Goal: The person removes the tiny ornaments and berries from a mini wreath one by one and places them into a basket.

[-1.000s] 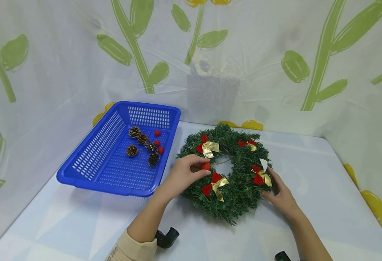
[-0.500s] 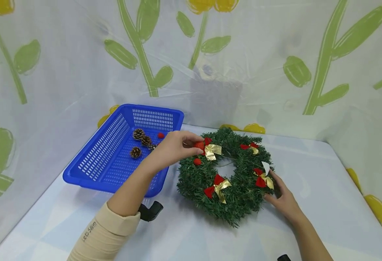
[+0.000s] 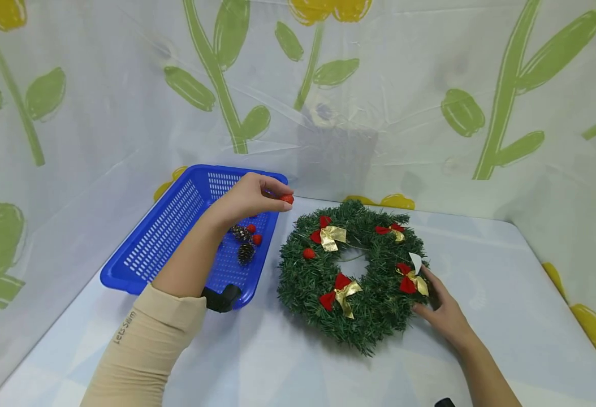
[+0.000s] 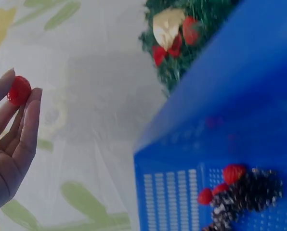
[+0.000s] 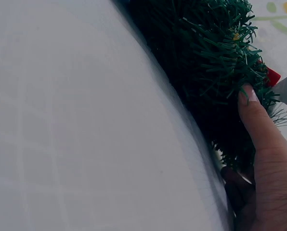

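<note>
A red berry ornament is pinched between the thumb and fingers of my left hand, raised over the right rim of the blue basket; the left wrist view shows the same berry at the fingertips. On the table lies a green wreath with several red-and-gold bows. Another red berry rests on its left side, between two bows. My right hand grips the wreath's right edge, thumb on the greenery, its other fingers partly hidden beneath.
Inside the basket, several pine cones and red berries lie, partly hidden by the left forearm. A white tag sticks up from the wreath near the right hand. A flower-patterned curtain stands behind the table.
My left hand has moved from the wreath up and left to above the basket with a red berry, leaving another berry on the wreath. My right hand keeps its grip.
</note>
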A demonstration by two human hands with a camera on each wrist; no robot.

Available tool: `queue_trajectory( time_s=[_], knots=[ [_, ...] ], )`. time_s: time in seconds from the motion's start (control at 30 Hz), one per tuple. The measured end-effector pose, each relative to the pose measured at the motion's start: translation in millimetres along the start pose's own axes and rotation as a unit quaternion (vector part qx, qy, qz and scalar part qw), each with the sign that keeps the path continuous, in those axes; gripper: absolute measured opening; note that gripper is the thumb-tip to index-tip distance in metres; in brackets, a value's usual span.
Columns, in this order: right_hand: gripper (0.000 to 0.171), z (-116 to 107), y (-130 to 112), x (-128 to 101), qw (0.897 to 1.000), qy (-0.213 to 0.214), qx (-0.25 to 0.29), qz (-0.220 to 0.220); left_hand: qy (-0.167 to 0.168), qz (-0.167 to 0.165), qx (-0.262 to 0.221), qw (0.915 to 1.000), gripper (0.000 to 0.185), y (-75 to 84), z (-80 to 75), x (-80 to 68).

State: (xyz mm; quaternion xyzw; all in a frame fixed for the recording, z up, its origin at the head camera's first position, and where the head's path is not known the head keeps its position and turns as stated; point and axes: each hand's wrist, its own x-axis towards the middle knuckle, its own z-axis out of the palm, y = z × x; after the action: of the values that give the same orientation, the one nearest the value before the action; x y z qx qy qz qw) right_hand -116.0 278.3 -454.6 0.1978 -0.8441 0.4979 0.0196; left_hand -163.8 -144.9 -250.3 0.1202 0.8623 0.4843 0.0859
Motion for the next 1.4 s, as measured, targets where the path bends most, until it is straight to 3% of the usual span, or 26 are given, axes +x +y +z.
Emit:
queue_trajectory(
  time_s=[0.13,0.3,0.43,0.53,0.83,1.07,1.27,1.4],
  knots=[
    [0.084,0,1,1,1.000,-0.001,-0.004,0.009,-0.005,-0.016,-0.001,0.9999,0.036,-10.1,-10.4,8.2],
    [0.085,-3,-2,1,1.000,-0.002,-0.007,0.024,-0.027,-0.019,-0.042,0.9986,0.038,-26.0,-20.5,18.4],
    [0.085,-7,-5,-1,0.999,0.003,-0.018,0.035,-0.060,-0.017,-0.072,0.9955,0.040,-46.1,-28.6,29.3],
    [0.085,-9,-6,-2,0.999,0.006,-0.023,0.032,-0.069,-0.034,-0.088,0.9932,0.040,-64.2,-34.6,34.9],
    [0.086,-7,-7,0,0.999,0.005,-0.020,0.042,-0.024,-0.083,-0.117,0.9893,0.044,-104.7,-47.2,34.9],
    [0.085,-5,-5,-1,1.000,0.005,-0.004,0.025,-0.012,-0.113,-0.115,0.9869,0.042,-130.8,-40.9,44.5],
    [0.086,-1,-1,-1,1.000,0.004,0.003,0.018,0.013,-0.126,-0.056,0.9904,0.040,-144.8,-30.2,49.7],
    [0.086,0,-1,-2,1.000,0.005,-0.005,0.026,0.022,-0.110,-0.019,0.9935,0.040,-146.9,-23.0,53.6]
  ],
)
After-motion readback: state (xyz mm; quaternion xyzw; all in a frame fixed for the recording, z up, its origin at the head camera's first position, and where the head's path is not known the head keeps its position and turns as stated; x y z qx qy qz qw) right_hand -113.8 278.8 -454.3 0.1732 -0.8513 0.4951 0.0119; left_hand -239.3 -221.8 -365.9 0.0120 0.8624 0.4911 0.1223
